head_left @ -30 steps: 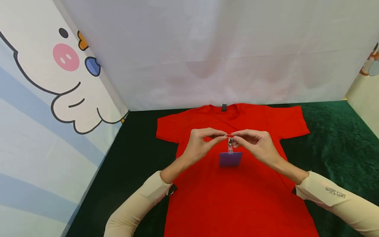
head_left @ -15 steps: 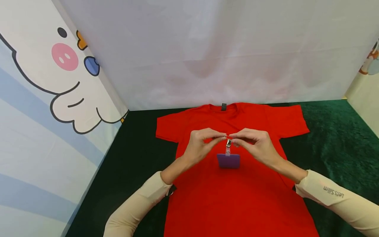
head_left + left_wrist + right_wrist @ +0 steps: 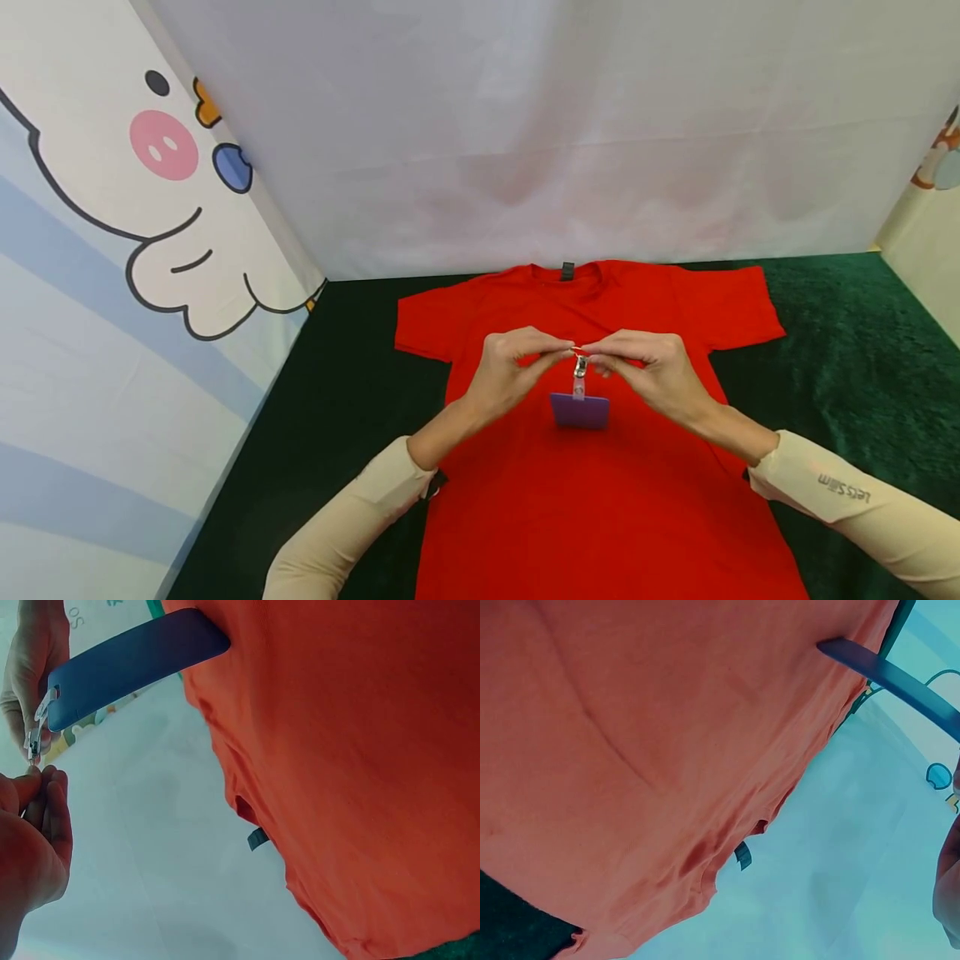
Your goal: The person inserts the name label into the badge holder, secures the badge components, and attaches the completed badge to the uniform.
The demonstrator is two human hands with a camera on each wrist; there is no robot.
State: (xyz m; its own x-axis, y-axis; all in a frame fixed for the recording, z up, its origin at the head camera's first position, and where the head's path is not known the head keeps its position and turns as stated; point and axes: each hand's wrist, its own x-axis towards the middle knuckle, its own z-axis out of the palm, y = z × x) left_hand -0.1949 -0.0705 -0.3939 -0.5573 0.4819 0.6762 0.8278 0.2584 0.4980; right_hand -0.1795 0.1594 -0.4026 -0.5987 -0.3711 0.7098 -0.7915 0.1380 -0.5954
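Note:
A purple name badge (image 3: 579, 412) hangs by a clear strap from a metal clip (image 3: 581, 367) in the head view, over the chest of a red T-shirt (image 3: 585, 500). At the top of the clip is a thin metal pin (image 3: 576, 350). My left hand (image 3: 510, 367) pinches the pin's left end between thumb and fingers; my right hand (image 3: 648, 362) pinches its right end beside the clip. Fingertips hide most of the pin. In the left wrist view the badge (image 3: 142, 664) tilts out from the clip. The right wrist view catches the badge's edge (image 3: 900, 682).
The T-shirt lies spread out, with its collar tag (image 3: 567, 272) toward the back, on a dark green cloth (image 3: 832, 392). A white backdrop (image 3: 600, 133) rises behind. At the left stands a panel with a cartoon pig (image 3: 167, 143).
The badge and clip have swung slightly left and hang a little lower. Fingertips have come closer together over the pin, covering more of it. Both arms have hardly moved.

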